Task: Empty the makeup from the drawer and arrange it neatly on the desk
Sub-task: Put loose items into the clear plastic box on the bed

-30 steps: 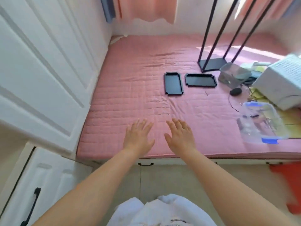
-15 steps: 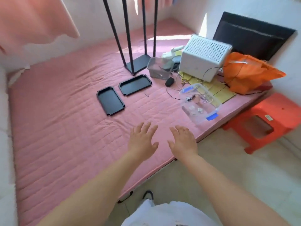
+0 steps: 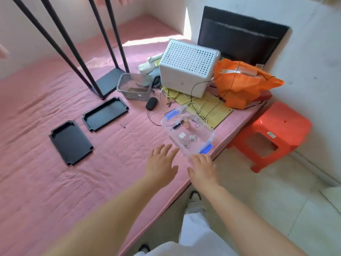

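A clear plastic box with blue clips sits near the front edge of the pink padded surface; inside lie a black tube, a pinkish item and a few small square pieces. My left hand hovers flat with fingers spread just in front of the box. My right hand is also flat and spread, its fingertips at the box's near blue clip; whether they touch it is unclear. Two black trays lie empty to the left. No drawer shows in view.
A white perforated box, an orange bag, a grey basket, a black mouse, cables and a yellow sheet crowd the far right. Black stand legs rise behind the trays. An orange stool stands on the floor.
The view has swung right, from the white cabinet doors to the cluttered end of the pink surface. Both hands stayed flat and now reach close to the clear box.
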